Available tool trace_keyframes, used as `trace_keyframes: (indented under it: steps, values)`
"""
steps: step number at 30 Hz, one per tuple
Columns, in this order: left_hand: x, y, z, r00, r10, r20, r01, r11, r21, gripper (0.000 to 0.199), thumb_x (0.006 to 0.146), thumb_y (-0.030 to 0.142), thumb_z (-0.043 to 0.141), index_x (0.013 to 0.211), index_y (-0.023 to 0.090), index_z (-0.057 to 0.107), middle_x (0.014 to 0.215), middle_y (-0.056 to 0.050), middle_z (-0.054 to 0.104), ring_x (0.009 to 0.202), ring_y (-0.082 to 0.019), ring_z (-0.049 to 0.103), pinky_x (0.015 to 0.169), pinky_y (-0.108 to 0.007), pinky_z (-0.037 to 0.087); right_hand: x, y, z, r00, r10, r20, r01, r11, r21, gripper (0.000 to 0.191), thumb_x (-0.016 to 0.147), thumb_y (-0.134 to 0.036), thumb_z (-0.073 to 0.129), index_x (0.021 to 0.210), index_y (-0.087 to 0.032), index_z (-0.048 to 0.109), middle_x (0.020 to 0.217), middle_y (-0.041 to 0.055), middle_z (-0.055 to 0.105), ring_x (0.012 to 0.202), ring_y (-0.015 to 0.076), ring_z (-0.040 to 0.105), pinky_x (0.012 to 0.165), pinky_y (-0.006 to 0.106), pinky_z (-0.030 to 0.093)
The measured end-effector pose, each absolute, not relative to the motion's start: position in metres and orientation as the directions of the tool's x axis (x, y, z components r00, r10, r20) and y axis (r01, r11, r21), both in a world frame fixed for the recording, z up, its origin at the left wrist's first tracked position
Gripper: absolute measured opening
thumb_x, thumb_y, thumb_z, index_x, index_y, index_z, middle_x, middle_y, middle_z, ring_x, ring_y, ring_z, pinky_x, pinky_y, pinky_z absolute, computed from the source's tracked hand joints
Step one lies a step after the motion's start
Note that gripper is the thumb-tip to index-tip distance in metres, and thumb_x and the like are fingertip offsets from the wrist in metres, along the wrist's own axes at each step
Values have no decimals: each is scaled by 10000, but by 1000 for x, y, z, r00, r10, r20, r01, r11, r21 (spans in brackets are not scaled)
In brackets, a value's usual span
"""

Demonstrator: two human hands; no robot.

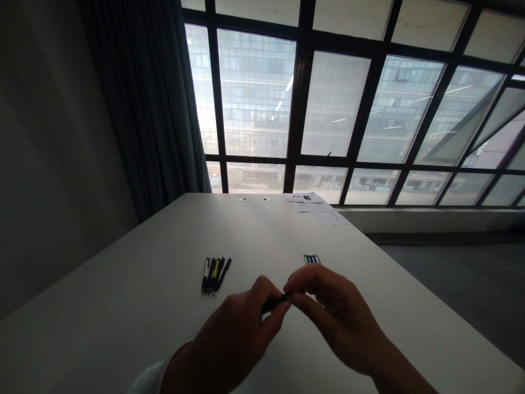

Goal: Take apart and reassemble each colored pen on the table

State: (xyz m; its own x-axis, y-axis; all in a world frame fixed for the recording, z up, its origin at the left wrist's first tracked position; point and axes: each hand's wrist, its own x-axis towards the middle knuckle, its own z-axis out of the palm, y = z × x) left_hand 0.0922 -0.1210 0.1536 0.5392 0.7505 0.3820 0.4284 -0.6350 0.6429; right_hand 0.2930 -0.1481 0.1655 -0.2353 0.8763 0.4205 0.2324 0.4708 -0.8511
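- The object in work is a slim, black, stick-shaped piece (pixel 273 303), which looks like a pen or a part of one. It is held in the air above the white, smooth table (pixel 135 306), between the two hands.
- The left hand (pixel 233 334) pinches this piece with thumb and index finger, and its back is turned up to the camera.
- The right hand (pixel 348 323) has its thumb and index finger closed together at the other end of the piece. What exactly they pinch there is too small and dark to tell.
- I judge that the piece is light and quite stiff, probably of plastic, and a little slippery because it is so thin. The thicker part is the good place for a firm hold; the narrow end asks for only a gentle fingertip pressure, as small parts there could bend or jump away.
- About the pose: both wrists come from the near edge and lean inward, so the fingertips meet near the middle. A pale sleeve (pixel 150 377) is at the left wrist.
- Beyond the left hand lies a group of black, white and yellow pens (pixel 215 269); just behind the right hand, a partly hidden row of slim pens (pixel 311 258).
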Motion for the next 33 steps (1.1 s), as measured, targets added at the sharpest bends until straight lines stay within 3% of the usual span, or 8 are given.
trace_keyframes:
  steps: [6,12,18,27,33]
  values:
    - [94,-122,157,545,752,370,394,-619,679,89,965,326,514,974,238,506,793,25,702,630,-104,663,533,-171,468,293,-150,165,-213,875,435,172,472,-865,133,911,-260,655,1041,-234,651,1001,53,676,937,197,628,844,345,534]
    - [92,-122,155,553,748,367,412,-629,660,103,974,340,506,1029,253,511,845,22,724,694,-112,698,555,-170,476,292,-145,167,-224,910,349,321,407,-855,170,924,-332,641,829,-196,679,750,9,661,696,146,593,638,272,485]
    - [93,-121,153,548,733,404,423,-659,622,127,967,319,520,1082,266,506,863,30,732,683,-113,703,570,-171,488,293,-147,169,-260,853,453,334,520,-786,87,944,-268,611,946,-223,685,879,18,684,811,157,625,757,298,496]
    - [92,-121,155,536,734,416,426,-662,617,135,971,314,512,1092,255,511,871,4,741,681,-128,709,570,-183,500,295,-148,165,-206,817,538,356,575,-737,94,942,-219,600,1003,-236,669,966,53,707,900,197,661,816,340,535]
    - [94,-120,153,553,674,490,408,-732,546,163,974,278,508,1132,262,544,895,13,735,713,-116,702,617,-182,495,294,-148,163,-186,816,548,369,575,-730,68,926,-249,630,979,-228,666,922,46,699,841,186,651,789,338,529]
